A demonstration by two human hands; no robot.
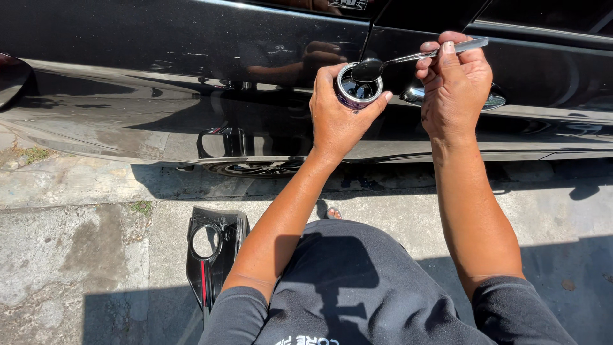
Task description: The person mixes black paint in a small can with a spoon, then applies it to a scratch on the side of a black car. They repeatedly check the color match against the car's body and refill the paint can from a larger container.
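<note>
I see hard, bright sunlight from behind me, casting my dark shadow (345, 275) across the concrete ground (83, 255). The glossy black car body (159, 57) mirrors everything sharply, with glare along its lower panel. Focus is crisp throughout.

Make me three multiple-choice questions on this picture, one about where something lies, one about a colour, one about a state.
1. Where does the black trim piece with the round hole lie?
A. on the concrete ground
B. on the car's roof
C. in the left hand

2. What colour is the car body?
A. white
B. black
C. yellow

3. How is the small tin?
A. lidded
B. open, dark paint inside
C. lying overturned

Answers: 1 A, it rests on the ground beside the person's left arm. 2 B, the glossy panel is black. 3 B, the left hand holds it open while the right hand holds a spoon over it.
</note>
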